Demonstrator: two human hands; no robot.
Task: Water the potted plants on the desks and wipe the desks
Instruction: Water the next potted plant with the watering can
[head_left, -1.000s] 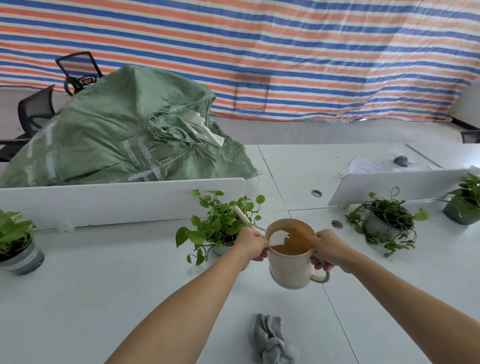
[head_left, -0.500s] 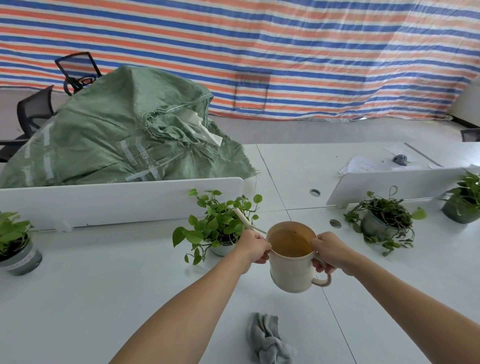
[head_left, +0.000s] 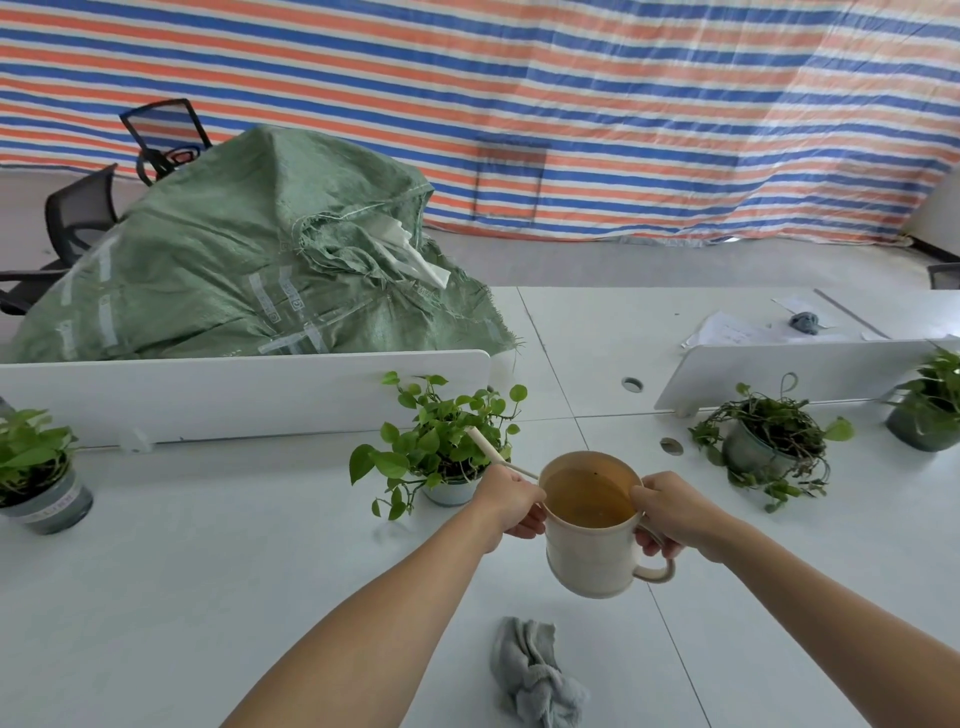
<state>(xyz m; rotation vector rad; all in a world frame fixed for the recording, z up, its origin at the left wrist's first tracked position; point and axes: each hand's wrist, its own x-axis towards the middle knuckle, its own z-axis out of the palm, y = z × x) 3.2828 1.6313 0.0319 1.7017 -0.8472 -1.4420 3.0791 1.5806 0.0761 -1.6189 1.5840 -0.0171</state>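
Note:
I hold a cream watering can (head_left: 592, 558) full of brownish water above the white desk (head_left: 208, 571). My right hand (head_left: 670, 512) grips its handle. My left hand (head_left: 511, 501) holds the can's left side at the base of its thin spout (head_left: 491, 452), which points up and left into a leafy potted plant (head_left: 441, 447). A crumpled grey cloth (head_left: 535, 675) lies on the desk in front of me. Three more potted plants stand on the desks: one at the far left (head_left: 36, 478), a sparse one (head_left: 769, 441) at the right, another (head_left: 930, 410) at the right edge.
White divider panels (head_left: 244, 395) run across the desks behind the plants. A big green woven sack (head_left: 249, 260) fills the far left desk. Papers and a second grey cloth (head_left: 805, 321) lie far right. Black office chairs (head_left: 78, 218) stand at the far left, before a striped tarpaulin.
The can has levelled out and sunk slightly toward me; the water surface, tilted a second ago, now lies flat. Both hands keep their hold.

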